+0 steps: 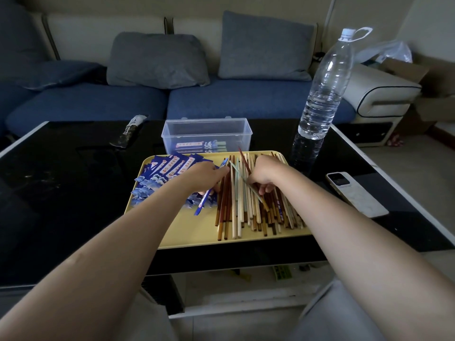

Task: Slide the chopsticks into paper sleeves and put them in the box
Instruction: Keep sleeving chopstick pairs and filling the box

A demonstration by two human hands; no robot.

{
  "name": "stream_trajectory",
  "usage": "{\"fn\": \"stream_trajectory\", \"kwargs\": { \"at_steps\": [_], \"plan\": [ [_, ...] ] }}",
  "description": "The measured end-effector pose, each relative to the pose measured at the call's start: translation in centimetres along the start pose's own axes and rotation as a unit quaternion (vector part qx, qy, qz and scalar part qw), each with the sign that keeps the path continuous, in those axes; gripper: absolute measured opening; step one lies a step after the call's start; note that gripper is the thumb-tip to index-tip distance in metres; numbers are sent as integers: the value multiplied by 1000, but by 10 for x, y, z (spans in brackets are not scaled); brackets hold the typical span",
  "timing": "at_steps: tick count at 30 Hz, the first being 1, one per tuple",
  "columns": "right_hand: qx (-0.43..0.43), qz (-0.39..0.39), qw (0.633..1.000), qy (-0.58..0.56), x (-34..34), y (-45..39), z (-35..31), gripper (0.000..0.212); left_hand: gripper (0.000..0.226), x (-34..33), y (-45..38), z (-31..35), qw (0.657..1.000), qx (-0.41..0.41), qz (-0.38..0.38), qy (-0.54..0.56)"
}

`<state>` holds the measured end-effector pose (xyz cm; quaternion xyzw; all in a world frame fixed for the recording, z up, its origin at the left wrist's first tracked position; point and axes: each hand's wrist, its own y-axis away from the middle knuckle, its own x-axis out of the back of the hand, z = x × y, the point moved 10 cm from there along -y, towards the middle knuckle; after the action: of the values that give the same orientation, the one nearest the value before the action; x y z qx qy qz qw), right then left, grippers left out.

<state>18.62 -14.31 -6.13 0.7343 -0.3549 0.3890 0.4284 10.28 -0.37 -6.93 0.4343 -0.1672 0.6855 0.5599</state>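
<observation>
Dark glass table (61, 193): a blue sleeve (204, 200) was gripped by the left hand (204, 175), chopsticks (243, 175) were pinched in the right hand (264, 174) just beside. Tips should be aligned first; box (206, 134) beyond fingertips.

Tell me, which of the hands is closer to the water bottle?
Right. The right hand is over the chopsticks, toward the water bottle; the left hand is farther away, by the paper sleeves.
</observation>
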Motion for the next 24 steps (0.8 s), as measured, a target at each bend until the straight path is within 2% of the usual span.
{"fn": "stream_trajectory", "kwargs": {
  "at_steps": [5, 7, 9, 13, 17, 19, 21, 24],
  "plan": [
    [21, 83, 995, 48, 17, 4, -3, 41, 60, -3, -3, -3, 997, 39, 3, 68],
    [54, 100, 992, 62, 19, 4, -11, 32, 56, -3, -4, -7, 993, 55, 5, 106],
    [64, 87, 991, 78, 15, 3, -14, 22, 54, -3, -3, -9, 988, 73, 4, 134],
    [87, 27, 992, 84, -4, 1, -20, 26, 53, -4, 0, -10, 982, 106, 8, 155],
    [55, 27, 997, 49, -1, 1, -15, 20, 52, -6, 2, -10, 980, 111, 3, 164],
    [48, 35, 998, 8, 7, 3, -13, 18, 50, -6, 3, -10, 981, 105, 0, 163],
    [83, 54, 991, -92, 20, 4, -15, 10, 48, -5, 2, -8, 983, 93, 2, 161],
    [101, 78, 952, -279, 38, 6, -14, 14, 46, 2, 1, -4, 985, 65, 23, 161]
  ]
}}
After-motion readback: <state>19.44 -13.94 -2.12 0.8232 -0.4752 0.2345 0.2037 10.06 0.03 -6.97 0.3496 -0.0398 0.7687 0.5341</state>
